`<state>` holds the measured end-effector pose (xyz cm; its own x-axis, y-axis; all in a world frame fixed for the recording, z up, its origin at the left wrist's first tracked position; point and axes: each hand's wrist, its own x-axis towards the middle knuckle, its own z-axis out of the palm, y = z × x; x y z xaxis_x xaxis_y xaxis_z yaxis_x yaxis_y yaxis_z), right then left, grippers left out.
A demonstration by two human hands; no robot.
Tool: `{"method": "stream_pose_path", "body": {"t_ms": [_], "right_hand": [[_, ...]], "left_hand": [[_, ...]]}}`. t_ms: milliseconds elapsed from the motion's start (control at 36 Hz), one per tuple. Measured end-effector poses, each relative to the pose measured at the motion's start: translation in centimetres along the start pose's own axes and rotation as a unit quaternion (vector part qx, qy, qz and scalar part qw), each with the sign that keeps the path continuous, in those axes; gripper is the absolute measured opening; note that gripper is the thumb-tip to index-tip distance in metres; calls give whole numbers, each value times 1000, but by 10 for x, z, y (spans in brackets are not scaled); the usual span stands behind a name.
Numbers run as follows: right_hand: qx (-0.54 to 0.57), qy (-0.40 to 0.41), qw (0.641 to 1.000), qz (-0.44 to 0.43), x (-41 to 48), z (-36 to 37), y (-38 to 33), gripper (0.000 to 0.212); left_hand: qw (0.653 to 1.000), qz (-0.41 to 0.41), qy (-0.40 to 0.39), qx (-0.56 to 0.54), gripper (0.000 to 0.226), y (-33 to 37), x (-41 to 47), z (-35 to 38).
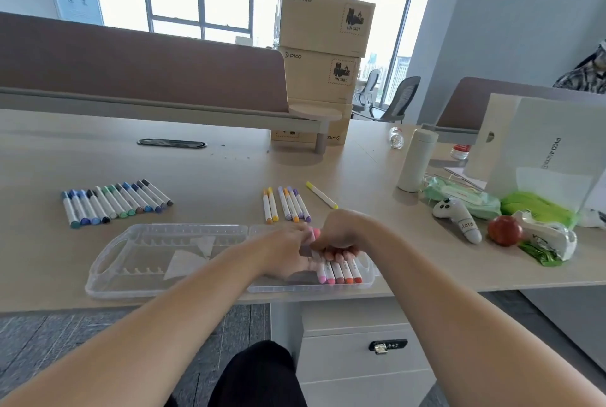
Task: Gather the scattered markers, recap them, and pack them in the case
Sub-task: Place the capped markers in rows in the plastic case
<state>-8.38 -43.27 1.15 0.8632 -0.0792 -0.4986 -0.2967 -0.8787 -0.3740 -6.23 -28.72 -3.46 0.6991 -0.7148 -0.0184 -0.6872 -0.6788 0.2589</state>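
- Because the clear case lies opened flat at the near edge of the desk, both halves are within easy reach; likely laid out so for filling slot by slot.
- Right half holds a row of markers, pink through red, side by side, coloured ends toward the person. Left half holds no markers.
- Blue and green markers grouped beyond the left half of the case; yellow and purple markers grouped beyond the right half. Sorting by colour, I'd judge, so they go in by shade.
- One yellow marker lies apart, angled, just right of that second group.
- Both hands meet over the right half of the case.
- Left hand: fingers closed, seemingly gripping a pink marker that sticks up between the two hands. Blurred, so not certain.
- Right hand: knuckles up, fingers curled down, tips resting on the row. Gripping or only pressing them into their slots, I cannot tell.
- Packing looks barely begun; most markers lie outside the case.
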Motion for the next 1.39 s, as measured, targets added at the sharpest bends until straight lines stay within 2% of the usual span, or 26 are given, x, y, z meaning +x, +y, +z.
{"method": "stream_pose_path", "body": {"t_ms": [56,194,444,528,611,694,861,1000,1139,1250,1333,1389], "right_hand": [[-13,-10,1000,18,3,-1,-1,34],[-60,-30,997,39,6,-2,-8,42],[-101,-30,993,45,16,2,-7,42],[-76,-32,996,23,17,-1,-1,38],[-2,-32,999,-15,16,-7,8,32],[-5,6,1000,-28,24,-10,11,34],[-30,124,992,-8,63,-22,6,25],[14,209,978,-17,105,-30,2,15],[17,175,984,-18,126,-32,-13,9],[-53,130,989,41,115,-37,-36,37],[-76,131,987,52,124,-38,-37,29],[-127,145,980,55,131,-35,-36,36]], "left_hand": [[1000,3,-4,17,69,-2,3,1],[999,9,1,47,81,-4,9,5],[1000,-11,-2,28,67,-4,14,4],[999,-10,-12,28,76,-1,13,0],[1000,-16,-18,16,78,-1,11,-4],[997,-48,-19,-65,60,-2,10,-10],[976,-91,115,-159,25,-19,24,-21],[969,-102,155,-160,19,-34,38,-31],[966,-118,164,-162,17,-44,50,-31],[963,-136,159,-170,16,-49,55,-29],[963,-143,156,-167,16,-52,53,-27],[962,-144,160,-170,16,-52,51,-27]]}}
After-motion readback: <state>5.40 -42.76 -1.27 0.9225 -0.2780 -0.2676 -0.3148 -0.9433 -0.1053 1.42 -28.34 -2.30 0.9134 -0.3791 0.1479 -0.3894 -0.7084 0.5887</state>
